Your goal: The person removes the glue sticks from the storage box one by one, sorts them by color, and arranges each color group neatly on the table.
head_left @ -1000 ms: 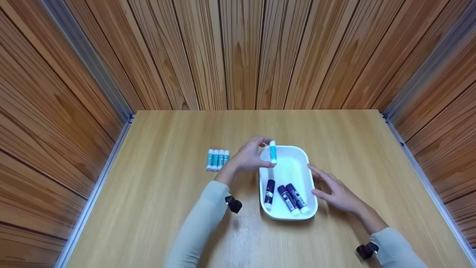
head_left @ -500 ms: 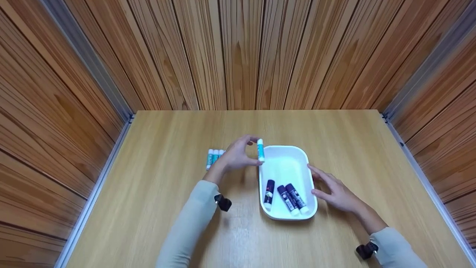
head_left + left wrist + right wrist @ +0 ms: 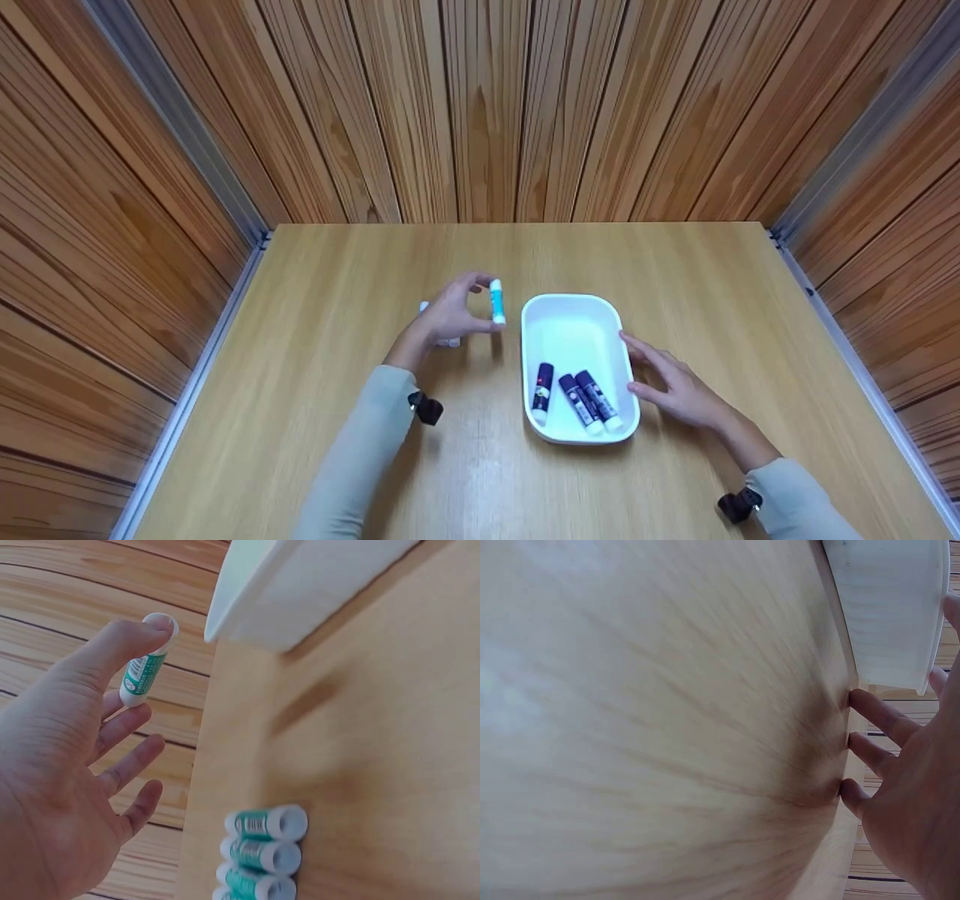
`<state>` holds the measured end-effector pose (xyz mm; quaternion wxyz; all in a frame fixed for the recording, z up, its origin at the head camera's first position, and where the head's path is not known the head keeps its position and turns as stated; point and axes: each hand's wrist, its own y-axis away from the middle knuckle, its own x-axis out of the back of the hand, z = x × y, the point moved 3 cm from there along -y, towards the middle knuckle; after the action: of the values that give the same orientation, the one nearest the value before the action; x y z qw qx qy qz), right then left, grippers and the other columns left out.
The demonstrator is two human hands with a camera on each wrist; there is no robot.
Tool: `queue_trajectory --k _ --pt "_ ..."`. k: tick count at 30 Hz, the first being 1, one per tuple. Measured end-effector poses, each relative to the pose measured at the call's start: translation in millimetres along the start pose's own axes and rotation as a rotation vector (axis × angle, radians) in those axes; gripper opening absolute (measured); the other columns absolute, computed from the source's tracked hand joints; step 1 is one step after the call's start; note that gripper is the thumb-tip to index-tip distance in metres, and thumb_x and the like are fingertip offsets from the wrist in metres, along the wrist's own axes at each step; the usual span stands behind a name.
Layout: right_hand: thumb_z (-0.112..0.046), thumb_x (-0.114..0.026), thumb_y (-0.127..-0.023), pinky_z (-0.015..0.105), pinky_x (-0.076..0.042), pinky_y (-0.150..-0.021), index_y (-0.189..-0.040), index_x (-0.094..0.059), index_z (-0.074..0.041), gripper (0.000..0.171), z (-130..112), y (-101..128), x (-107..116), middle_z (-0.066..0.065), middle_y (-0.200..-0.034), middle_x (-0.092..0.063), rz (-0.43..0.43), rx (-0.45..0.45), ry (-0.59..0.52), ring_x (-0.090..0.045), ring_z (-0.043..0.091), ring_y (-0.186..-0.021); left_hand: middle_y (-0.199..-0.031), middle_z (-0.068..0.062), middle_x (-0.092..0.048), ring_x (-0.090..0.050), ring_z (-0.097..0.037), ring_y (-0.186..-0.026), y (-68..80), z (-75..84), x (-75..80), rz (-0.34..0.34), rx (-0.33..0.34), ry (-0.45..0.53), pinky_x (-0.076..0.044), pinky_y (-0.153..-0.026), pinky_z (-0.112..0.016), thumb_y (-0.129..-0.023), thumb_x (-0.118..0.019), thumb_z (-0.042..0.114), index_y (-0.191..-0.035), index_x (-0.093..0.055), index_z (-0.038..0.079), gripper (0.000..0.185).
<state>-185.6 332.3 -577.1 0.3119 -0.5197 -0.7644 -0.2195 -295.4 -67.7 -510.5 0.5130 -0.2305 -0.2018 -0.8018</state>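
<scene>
The left hand holds a teal glue stick upright above the counter. The grip is a pinch: the thumb and index fingertip close on the two ends of the stick, and the other fingers stay spread and relaxed. Just below the grip, partly hidden under the palm in the head view, a row of teal glue sticks lies on the counter side by side. To the right of the grip stands the white tray, and three dark glue sticks lie in its near end. The right hand rests at the right rim of the tray with the fingers straight; it holds nothing.

One second ago the stick was over the far left corner of the tray. Now the left hand has carried it leftward, outside the tray, nearer to the row. The right hand and the tray have not moved.
</scene>
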Motion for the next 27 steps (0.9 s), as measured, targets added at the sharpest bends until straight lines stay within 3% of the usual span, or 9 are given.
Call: queue_trajectory --k 7,16,27 --pt "-0.037 -0.072 -0.110 0.086 -0.028 -0.126 -0.180 -0.030 -0.032 0.081 -1 1 0 0.017 -0.173 -0.055 0.000 0.001 0.002 -0.049 0.050 -0.160 -0.167 -0.006 -0.055 -0.050 -0.037 -0.160 8.9 -17.4 12.0 0.009 0.087 0.018 -0.048 -0.128 -0.062 -0.091 -0.096 0.031 -0.163 -0.053 0.027 0.084" --pt "-0.038 -0.071 -0.111 0.088 -0.026 -0.128 -0.180 -0.027 -0.032 0.082 -2 1 1 0.018 -0.176 -0.051 -0.002 -0.014 -0.004 -0.046 0.050 -0.162 -0.167 -0.008 -0.055 -0.055 -0.035 -0.153 20.1 -38.1 28.2 0.012 0.121 0.005 -0.054 -0.124 -0.059 -0.093 -0.095 0.030 -0.164 -0.050 0.026 0.084" --pt "-0.034 -0.072 -0.110 0.084 -0.029 -0.126 -0.180 -0.029 -0.029 0.082 -2 1 0 0.018 -0.171 -0.057 0.010 0.014 -0.001 -0.050 0.050 -0.159 -0.166 -0.011 -0.054 -0.053 -0.038 -0.156 32.2 -61.8 48.1 0.036 0.134 -0.020 -0.050 -0.130 -0.058 -0.095 -0.093 0.024 -0.164 -0.049 0.018 0.082"
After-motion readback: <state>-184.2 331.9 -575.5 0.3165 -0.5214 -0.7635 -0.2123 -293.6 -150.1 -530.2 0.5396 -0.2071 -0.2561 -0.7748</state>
